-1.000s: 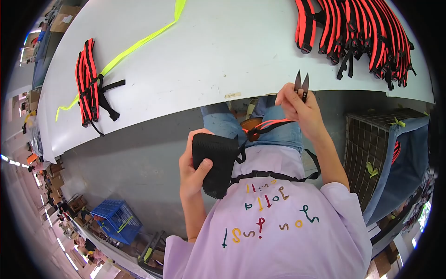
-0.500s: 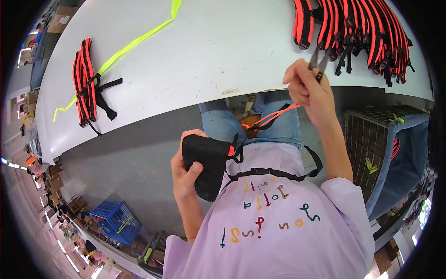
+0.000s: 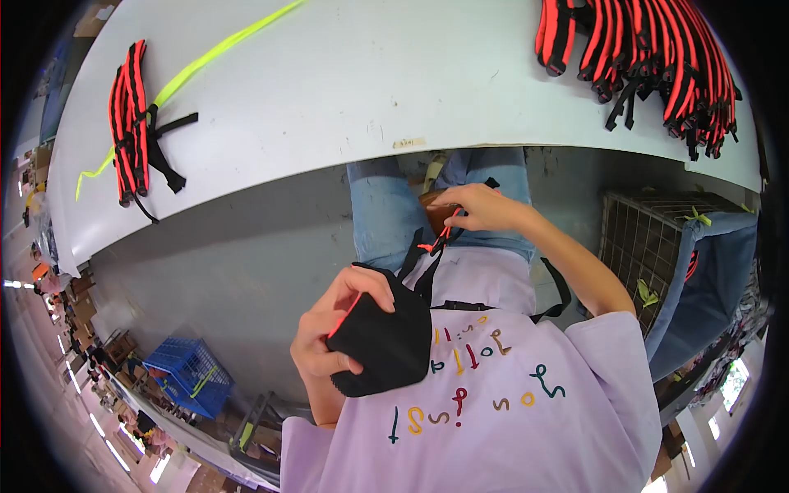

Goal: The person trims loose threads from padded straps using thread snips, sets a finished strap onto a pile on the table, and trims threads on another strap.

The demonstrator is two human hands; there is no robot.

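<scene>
A folded black fabric piece [image 3: 390,345] with a red edge showing is gripped in my left hand [image 3: 333,316], fingers on one side and thumb below. Thin black straps [image 3: 423,275] run from its upper end toward my lap. There, my right hand [image 3: 481,207] closes its fingers on a red and black cord [image 3: 446,230]. A small dark tip [image 3: 492,182] pokes out above that hand; most of whatever it belongs to is hidden.
Red-and-black straps [image 3: 649,57] lie heaped on the white table [image 3: 329,90] at far right. A smaller strap bundle [image 3: 131,131] with a yellow-green ribbon [image 3: 222,49] lies left. A wire cage [image 3: 637,246] with blue lining stands right, a blue crate [image 3: 189,374] on the left.
My right hand has come down from the table edge to my lap; the snips it held up no longer show clearly. My left hand has turned the black fabric piece and moved it toward my body.
</scene>
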